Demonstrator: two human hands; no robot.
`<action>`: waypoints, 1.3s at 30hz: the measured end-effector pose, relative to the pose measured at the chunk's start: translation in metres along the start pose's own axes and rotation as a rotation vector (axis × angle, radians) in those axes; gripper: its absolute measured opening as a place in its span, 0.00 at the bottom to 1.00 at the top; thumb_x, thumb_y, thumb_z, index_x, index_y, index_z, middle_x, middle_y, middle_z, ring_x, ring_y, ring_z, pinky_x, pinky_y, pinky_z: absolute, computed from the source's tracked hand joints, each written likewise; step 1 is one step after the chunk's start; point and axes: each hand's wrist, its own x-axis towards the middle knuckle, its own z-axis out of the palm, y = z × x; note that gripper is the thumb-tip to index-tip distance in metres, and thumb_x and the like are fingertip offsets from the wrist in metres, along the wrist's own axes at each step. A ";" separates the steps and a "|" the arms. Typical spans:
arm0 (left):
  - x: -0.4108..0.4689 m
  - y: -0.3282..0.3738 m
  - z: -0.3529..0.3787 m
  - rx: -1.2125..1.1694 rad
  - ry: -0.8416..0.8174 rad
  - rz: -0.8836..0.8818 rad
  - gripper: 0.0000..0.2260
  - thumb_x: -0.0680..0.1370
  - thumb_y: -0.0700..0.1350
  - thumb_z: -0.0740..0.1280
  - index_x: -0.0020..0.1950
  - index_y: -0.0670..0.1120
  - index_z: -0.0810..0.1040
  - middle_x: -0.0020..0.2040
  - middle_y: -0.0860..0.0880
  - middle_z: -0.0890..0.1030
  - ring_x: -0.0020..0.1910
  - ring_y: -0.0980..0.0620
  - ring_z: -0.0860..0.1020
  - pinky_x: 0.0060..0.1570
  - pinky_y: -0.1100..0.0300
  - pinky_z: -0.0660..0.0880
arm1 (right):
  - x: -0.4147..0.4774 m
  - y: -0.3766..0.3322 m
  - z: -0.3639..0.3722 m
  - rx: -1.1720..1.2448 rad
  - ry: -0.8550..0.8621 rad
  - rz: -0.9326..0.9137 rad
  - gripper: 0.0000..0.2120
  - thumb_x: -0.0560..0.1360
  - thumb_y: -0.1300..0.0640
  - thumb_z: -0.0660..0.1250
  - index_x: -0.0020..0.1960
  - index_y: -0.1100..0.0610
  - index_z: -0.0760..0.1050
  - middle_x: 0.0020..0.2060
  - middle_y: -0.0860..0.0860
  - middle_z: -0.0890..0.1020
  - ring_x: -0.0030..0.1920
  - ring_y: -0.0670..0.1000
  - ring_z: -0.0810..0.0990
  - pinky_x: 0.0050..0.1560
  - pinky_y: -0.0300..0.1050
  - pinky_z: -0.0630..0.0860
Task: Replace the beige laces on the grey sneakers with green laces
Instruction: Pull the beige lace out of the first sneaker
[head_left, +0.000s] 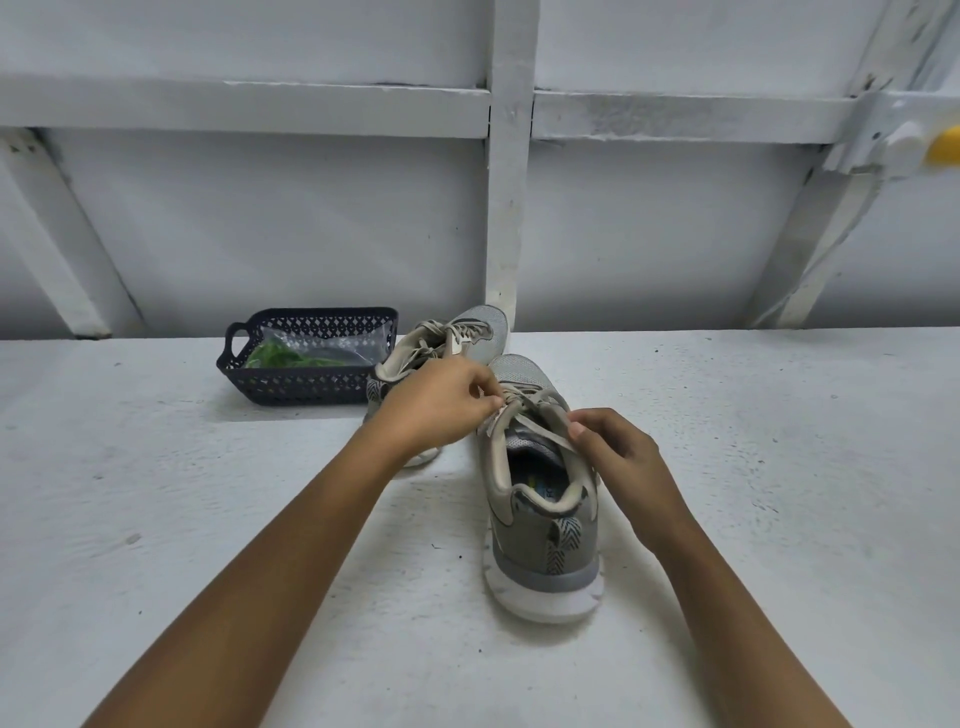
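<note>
Pinching the flat beige lace (545, 435) at the top eyelets of the nearer grey mesh sneaker (540, 525), left hand (436, 402) holds its left side, right hand (618, 457) its right, toe pointing away.

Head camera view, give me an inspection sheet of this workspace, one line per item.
Surface: white table, scuffed and speckled.
Job's things: near sneaker and far sneaker, both beige-laced; green laces bagged in dark basket.
Clutter: nothing seen.
Hands: left hand and right hand each pinch the near sneaker's beige lace.
Cables: possibly a white cord along the right brace.
Surroundings: white framed wall; yellow object at right edge.
</note>
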 end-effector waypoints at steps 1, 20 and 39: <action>-0.003 0.002 -0.002 0.093 0.044 0.004 0.06 0.79 0.48 0.63 0.50 0.52 0.80 0.48 0.53 0.81 0.47 0.57 0.75 0.45 0.58 0.71 | 0.000 0.000 0.000 0.004 -0.001 0.002 0.07 0.77 0.61 0.64 0.47 0.52 0.79 0.42 0.45 0.82 0.41 0.37 0.78 0.42 0.28 0.72; -0.009 -0.014 0.007 0.679 0.411 0.237 0.06 0.68 0.43 0.75 0.42 0.49 0.82 0.39 0.48 0.79 0.41 0.44 0.81 0.32 0.57 0.73 | -0.001 0.002 -0.001 -0.002 -0.008 0.004 0.07 0.78 0.60 0.63 0.47 0.51 0.79 0.42 0.45 0.82 0.42 0.38 0.79 0.41 0.30 0.73; -0.007 -0.033 0.018 0.525 0.529 0.325 0.08 0.72 0.44 0.66 0.49 0.46 0.82 0.46 0.46 0.79 0.46 0.44 0.77 0.45 0.50 0.72 | -0.001 0.003 -0.002 -0.001 -0.002 0.022 0.06 0.77 0.59 0.64 0.49 0.53 0.79 0.45 0.53 0.83 0.46 0.45 0.80 0.51 0.42 0.74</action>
